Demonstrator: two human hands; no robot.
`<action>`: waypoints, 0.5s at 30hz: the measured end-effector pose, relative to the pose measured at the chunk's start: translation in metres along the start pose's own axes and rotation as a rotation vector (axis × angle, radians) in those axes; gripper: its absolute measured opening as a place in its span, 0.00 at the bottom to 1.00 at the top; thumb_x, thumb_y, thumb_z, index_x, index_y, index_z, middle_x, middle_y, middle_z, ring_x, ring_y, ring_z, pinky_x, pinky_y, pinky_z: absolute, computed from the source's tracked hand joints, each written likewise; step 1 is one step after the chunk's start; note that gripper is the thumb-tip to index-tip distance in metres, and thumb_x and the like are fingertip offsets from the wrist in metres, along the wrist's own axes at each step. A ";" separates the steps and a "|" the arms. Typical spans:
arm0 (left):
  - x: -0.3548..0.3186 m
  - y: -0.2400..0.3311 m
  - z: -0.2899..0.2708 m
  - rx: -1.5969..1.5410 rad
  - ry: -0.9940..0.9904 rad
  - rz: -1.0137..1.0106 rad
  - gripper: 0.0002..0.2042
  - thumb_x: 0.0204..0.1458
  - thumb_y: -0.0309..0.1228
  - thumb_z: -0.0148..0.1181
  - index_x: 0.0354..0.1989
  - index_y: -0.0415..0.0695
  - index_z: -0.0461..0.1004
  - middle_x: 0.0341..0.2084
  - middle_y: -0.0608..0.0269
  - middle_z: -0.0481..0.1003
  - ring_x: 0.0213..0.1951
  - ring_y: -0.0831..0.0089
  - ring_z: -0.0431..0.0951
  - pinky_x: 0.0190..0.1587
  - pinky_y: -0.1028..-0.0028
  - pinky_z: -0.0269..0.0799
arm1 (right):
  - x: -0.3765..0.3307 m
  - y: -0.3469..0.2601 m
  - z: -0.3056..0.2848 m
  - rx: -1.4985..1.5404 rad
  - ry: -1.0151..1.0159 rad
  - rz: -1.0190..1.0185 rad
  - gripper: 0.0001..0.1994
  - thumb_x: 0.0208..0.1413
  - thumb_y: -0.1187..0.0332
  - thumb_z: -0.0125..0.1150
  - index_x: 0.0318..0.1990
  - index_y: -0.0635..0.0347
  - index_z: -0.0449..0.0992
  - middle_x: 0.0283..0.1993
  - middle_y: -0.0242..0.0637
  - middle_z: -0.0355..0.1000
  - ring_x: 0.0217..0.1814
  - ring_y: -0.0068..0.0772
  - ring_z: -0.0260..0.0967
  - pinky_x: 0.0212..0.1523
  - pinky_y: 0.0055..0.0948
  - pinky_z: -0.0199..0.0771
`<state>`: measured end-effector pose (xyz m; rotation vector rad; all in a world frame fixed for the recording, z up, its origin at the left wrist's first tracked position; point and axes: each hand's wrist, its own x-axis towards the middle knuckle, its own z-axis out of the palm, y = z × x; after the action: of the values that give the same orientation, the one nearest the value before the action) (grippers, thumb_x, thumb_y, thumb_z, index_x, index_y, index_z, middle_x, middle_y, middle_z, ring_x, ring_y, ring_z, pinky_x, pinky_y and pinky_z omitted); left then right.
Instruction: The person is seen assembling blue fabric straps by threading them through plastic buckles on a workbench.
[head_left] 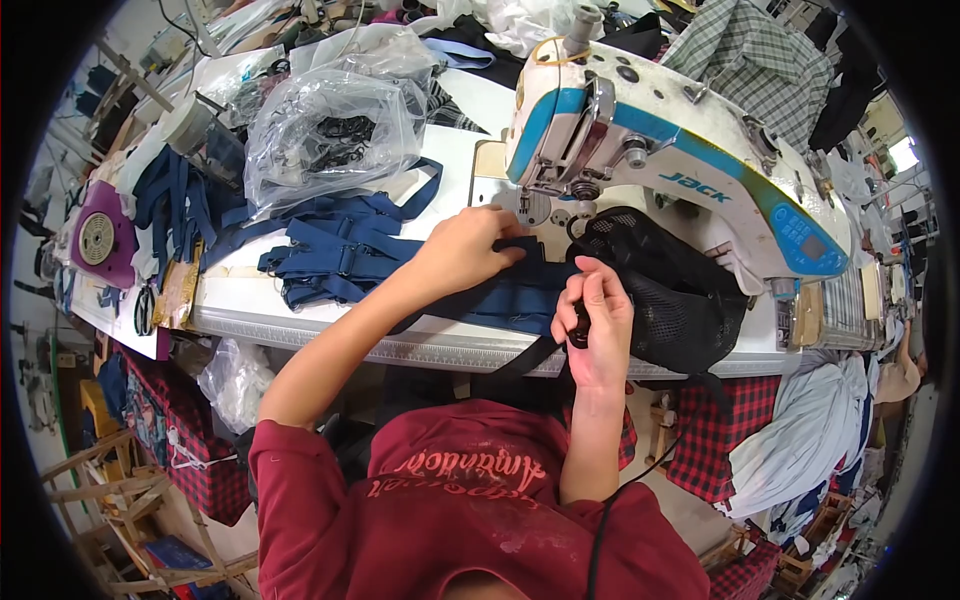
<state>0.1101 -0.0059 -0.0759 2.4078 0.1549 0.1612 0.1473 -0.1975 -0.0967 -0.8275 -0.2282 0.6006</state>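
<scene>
My left hand (465, 250) is closed on the edge of a dark navy strap piece (515, 300) lying on the table in front of the sewing machine. To its right, my right hand (600, 310) is raised palm-up with the fingers curled round a small black object (579, 327), mostly hidden, its kind unclear. A black strap (525, 358) runs down near that hand over the table edge. Beside it lies a black mesh bag (665, 300) under the machine arm. The white and blue sewing machine (640, 130) has its needle area just beyond my hands.
Bundled navy straps with buckles (345, 245) lie to the left. Behind them sits a clear plastic bag (335, 140) with black pieces inside. A purple fan-like device (100, 238) and black scissors (144, 310) are at the far left. Plaid cloth (745, 65) is piled behind the machine.
</scene>
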 end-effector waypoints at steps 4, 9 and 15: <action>-0.011 0.014 -0.037 -0.647 -0.188 -0.130 0.09 0.49 0.30 0.60 0.32 0.36 0.71 0.23 0.65 0.73 0.22 0.81 0.69 0.26 0.79 0.65 | 0.001 -0.004 0.003 -0.137 -0.097 -0.009 0.15 0.58 0.68 0.52 0.50 0.65 0.66 0.24 0.31 0.61 0.16 0.18 0.57 0.13 0.15 0.58; -0.039 0.030 -0.069 -0.883 -0.269 -0.111 0.08 0.52 0.30 0.59 0.32 0.40 0.67 0.19 0.73 0.68 0.19 0.88 0.62 0.20 0.84 0.56 | 0.006 0.005 0.031 -0.113 -0.408 -0.008 0.30 0.51 0.63 0.63 0.59 0.65 0.59 0.25 0.31 0.64 0.16 0.17 0.59 0.14 0.15 0.57; -0.055 0.020 -0.069 -0.954 -0.291 -0.134 0.08 0.51 0.30 0.59 0.32 0.40 0.67 0.19 0.73 0.70 0.19 0.89 0.63 0.19 0.85 0.55 | 0.007 0.012 0.049 -0.134 -0.417 0.039 0.23 0.46 0.69 0.67 0.49 0.66 0.68 0.26 0.33 0.68 0.18 0.17 0.62 0.16 0.15 0.59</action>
<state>0.0462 0.0151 -0.0156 1.4410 0.0750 -0.1539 0.1279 -0.1568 -0.0731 -0.8303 -0.6388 0.7986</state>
